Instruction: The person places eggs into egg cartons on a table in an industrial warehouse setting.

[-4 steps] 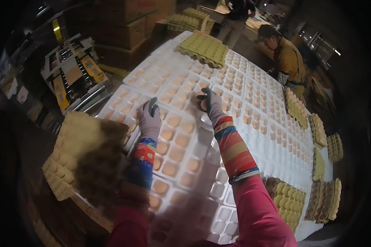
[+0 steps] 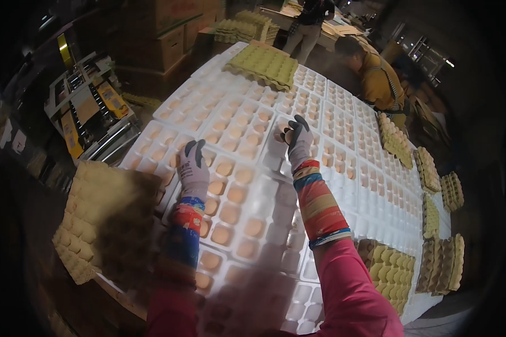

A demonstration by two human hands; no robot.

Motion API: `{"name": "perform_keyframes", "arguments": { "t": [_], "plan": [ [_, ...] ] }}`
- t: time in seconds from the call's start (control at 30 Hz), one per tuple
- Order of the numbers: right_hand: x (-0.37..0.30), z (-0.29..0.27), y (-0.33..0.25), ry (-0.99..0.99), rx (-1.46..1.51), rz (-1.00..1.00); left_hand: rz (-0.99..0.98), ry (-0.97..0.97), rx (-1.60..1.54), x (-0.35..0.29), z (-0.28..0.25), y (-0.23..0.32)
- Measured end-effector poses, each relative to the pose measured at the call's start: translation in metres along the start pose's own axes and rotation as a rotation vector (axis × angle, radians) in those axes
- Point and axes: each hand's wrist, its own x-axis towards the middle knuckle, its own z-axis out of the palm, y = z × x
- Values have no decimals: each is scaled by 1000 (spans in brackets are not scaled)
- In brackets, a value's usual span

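Observation:
My right hand [image 2: 299, 140], in a pale glove with dark fingertips, is over the middle of the trays with its fingers closed around an egg [image 2: 288, 135]. The egg shows on the hand's left side, above an empty part of a white tray [image 2: 274, 163]. My left hand [image 2: 193, 171], gloved alike, hovers at the left over a tray of eggs. Its fingers are loosely bent and a little apart, and nothing shows between them; the palm is hidden. Brown eggs [image 2: 236, 195] sit in the pockets between my forearms.
Grey-yellow egg cartons [image 2: 90, 224] stand at the left edge, a green stack [image 2: 262, 66] at the far end, and others [image 2: 393, 269] along the right. Roller machinery [image 2: 90, 106] is at the left. A person in a mustard top [image 2: 379, 81] bends over the far right side.
The view has turned slightly, shifting the scene left. My right hand has moved to the right across the trays with the egg. My left hand keeps about the same place over its tray.

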Motion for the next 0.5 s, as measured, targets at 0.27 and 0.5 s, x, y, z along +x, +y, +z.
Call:
{"name": "perform_keyframes", "arguments": {
  "t": [0.27, 0.5],
  "plan": [
    [-24, -42, 12, -397, -1584, -975, 250, -26, 219, 3, 21, 7],
    [-183, -181, -198, -558, -1387, -858, 57, -123, -148, -10, 7, 21]
  ]
}}
